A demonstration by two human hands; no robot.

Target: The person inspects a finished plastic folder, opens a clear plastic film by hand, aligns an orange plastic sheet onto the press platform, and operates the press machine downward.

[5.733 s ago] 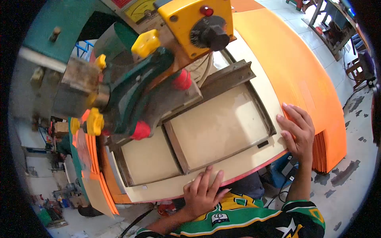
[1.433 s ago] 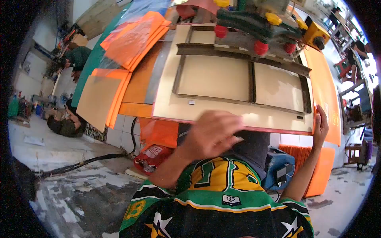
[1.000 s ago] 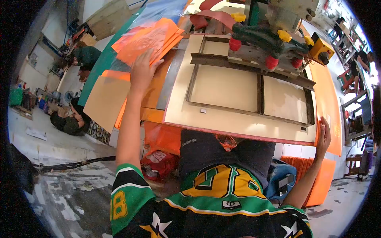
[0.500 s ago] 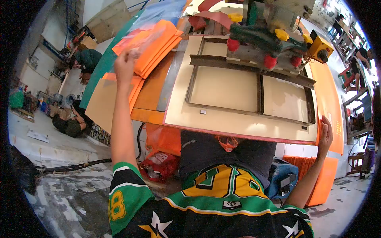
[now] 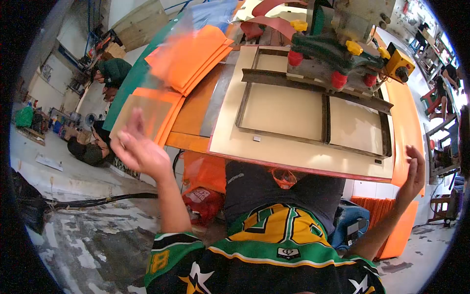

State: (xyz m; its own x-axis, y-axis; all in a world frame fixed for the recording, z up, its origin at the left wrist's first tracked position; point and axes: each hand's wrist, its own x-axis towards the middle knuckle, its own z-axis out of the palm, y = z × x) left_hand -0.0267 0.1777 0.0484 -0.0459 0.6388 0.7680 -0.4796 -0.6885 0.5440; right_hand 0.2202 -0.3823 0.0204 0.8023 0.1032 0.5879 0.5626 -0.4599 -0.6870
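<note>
My left hand (image 5: pixel 142 152), smeared by motion, is raised in front of the tan-topped orange stack (image 5: pixel 169 120) with its fingers on a thin clear plastic sheet (image 5: pixel 159 85). The sheet trails up over the fanned orange pieces (image 5: pixel 196 59); its edges are hard to make out. Off the right front corner of the cream board (image 5: pixel 289 157) is my right hand (image 5: pixel 413 176), fingers loosely bent and apart, holding nothing, beside a large orange sheet (image 5: pixel 400 117). A dark metal frame (image 5: pixel 325 117) lies on the board.
A green press arm with red knobs (image 5: pixel 339 80) overhangs the frame, beside a yellow control box (image 5: pixel 400 66). Below the table are a red bag (image 5: pixel 203 203) and a blue case (image 5: pixel 345 223). People are at the left (image 5: pixel 113 72) and far right (image 5: pixel 449 73).
My left hand moved from the cream board to the fanned orange pieces, then back down toward me with the clear plastic. My right hand has lifted off the board's right edge.
</note>
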